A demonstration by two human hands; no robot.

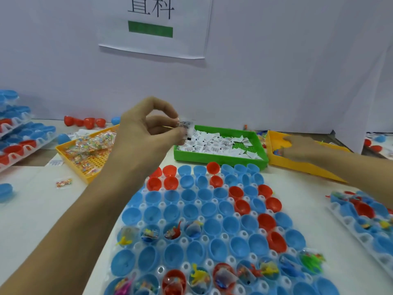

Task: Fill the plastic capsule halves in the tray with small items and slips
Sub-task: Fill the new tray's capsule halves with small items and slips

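Capsule tray [204, 237]: clear holder at 6 o'clock on the tabletop [53, 209], packed with blue and red capsule halves [229, 226], open side up. Nearest row and four cups of a middle row at 7 o'clock hold small coloured toys and packets; remaining cups show nothing inside.

Left hand [148, 126]: raised above the tray's far edge, thumb and fingertips pinching a small printed paper slip [185, 124].

Green tray [221, 147]: at 12 o'clock just beyond the capsule tray, loose white slips inside.

Right hand [302, 147]: at 2 o'clock, reaching into a yellow tray [302, 165]; blurred, cannot tell whether it holds anything.

Second yellow tray [89, 152]: at 10 o'clock, packets of coloured beads.

Stacked capsule trays [19, 133]: at 9 o'clock. Another partly filled tray [365, 218] at 3 o'clock.
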